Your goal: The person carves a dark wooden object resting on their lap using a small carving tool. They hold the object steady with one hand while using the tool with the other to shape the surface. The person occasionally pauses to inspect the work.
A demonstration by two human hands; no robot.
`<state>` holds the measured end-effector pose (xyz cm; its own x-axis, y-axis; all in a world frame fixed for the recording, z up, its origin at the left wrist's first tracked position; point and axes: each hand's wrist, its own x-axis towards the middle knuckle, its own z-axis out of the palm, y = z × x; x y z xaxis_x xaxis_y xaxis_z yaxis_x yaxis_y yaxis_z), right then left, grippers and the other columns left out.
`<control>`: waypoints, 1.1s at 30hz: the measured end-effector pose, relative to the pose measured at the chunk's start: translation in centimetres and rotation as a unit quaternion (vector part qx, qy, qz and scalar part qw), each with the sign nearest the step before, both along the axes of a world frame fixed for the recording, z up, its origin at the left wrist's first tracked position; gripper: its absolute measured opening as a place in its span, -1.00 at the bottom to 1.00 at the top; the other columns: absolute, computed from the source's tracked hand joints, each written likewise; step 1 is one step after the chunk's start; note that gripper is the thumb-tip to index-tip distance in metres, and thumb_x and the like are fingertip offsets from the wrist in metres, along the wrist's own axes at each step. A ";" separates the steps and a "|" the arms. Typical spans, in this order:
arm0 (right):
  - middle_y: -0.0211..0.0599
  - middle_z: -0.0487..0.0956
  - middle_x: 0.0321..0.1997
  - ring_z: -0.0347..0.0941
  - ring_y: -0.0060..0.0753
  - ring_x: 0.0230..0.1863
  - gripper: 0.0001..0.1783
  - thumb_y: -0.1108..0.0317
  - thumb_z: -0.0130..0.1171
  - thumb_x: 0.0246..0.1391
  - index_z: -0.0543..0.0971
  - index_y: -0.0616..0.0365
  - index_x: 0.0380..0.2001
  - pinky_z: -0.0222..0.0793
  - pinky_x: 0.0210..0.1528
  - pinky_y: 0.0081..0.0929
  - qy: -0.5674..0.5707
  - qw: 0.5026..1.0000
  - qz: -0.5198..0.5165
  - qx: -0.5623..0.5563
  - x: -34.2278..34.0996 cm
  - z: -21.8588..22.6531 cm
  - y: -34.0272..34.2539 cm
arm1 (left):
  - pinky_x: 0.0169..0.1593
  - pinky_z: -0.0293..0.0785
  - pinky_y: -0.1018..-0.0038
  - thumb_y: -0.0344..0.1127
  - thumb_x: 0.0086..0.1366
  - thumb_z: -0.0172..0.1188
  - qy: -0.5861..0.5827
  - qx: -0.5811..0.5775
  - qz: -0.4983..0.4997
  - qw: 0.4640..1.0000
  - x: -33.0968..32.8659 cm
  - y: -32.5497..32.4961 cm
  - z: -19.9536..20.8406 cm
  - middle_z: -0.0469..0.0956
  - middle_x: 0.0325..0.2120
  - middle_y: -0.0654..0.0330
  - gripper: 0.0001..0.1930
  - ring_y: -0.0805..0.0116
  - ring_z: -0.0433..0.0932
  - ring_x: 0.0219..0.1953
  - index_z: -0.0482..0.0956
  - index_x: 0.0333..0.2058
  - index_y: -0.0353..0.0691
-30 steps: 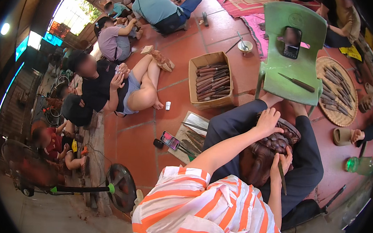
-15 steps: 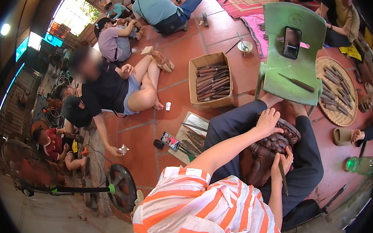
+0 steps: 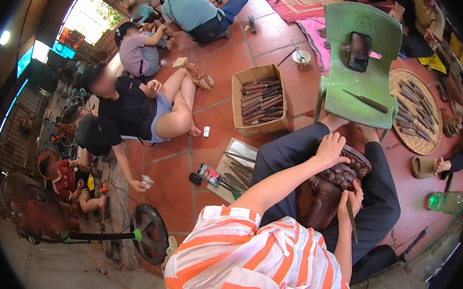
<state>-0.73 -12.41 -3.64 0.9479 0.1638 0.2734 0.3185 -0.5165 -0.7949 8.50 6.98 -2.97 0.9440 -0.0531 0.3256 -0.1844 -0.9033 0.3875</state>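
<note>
Holding a thin tool [image 3: 352, 221], the right grip [image 3: 350, 199] touches carved wood [image 3: 324, 200] — left grip [image 3: 332, 151] spread atop.

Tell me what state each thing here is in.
Wood carving: dark, between the person's legs.
Left hand: spread on the carving.
Right hand: closed around a narrow tool.
Cardboard box: open, wooden-handled tools inside.
Woven tray: bearing more tools.
Floor phone: screen lit.
Bowl: spoon inside.
Green chair: upright.
Fan: running or not, unclear.
</note>
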 end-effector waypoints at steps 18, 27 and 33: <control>-0.03 0.43 0.16 0.32 -0.04 0.19 -0.85 0.43 0.21 -0.01 0.59 0.33 -0.51 0.25 0.19 -0.27 0.058 0.990 -0.017 0.131 -1.2 -0.1 -1.4 | -0.16 0.39 0.12 0.16 -0.04 0.36 0.013 0.053 -0.037 0.998 1.0 -0.3 -0.1 0.38 -0.29 -0.04 -0.36 -0.09 0.42 -0.21 0.36 -0.29 -0.32; 0.05 0.42 0.12 0.28 0.09 0.18 -0.86 0.37 0.25 -0.08 0.63 0.24 -0.49 0.20 0.22 -0.16 -0.009 0.994 -0.101 0.040 -0.7 0.1 1.8 | -0.16 0.38 0.12 0.16 -0.03 0.35 0.021 0.075 -0.037 0.996 0.9 0.0 -0.2 0.38 -0.29 -0.05 -0.36 -0.10 0.42 -0.22 0.35 -0.29 -0.33; 0.05 0.45 0.10 0.33 0.10 0.15 -0.86 0.39 0.23 -0.08 0.62 0.27 -0.53 0.24 0.19 -0.16 0.008 0.994 -0.067 0.080 -0.5 -0.7 0.5 | -0.16 0.38 0.11 0.17 -0.03 0.34 0.018 0.082 -0.037 0.996 1.0 -0.1 -0.2 0.38 -0.29 -0.05 -0.35 -0.11 0.42 -0.22 0.35 -0.29 -0.32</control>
<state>-1.19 -11.92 -4.33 0.9628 -0.0094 0.2702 0.2414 -0.4198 -0.8749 9.46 6.90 -3.17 0.9466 -0.1731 0.2718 -0.2416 -0.9395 0.2430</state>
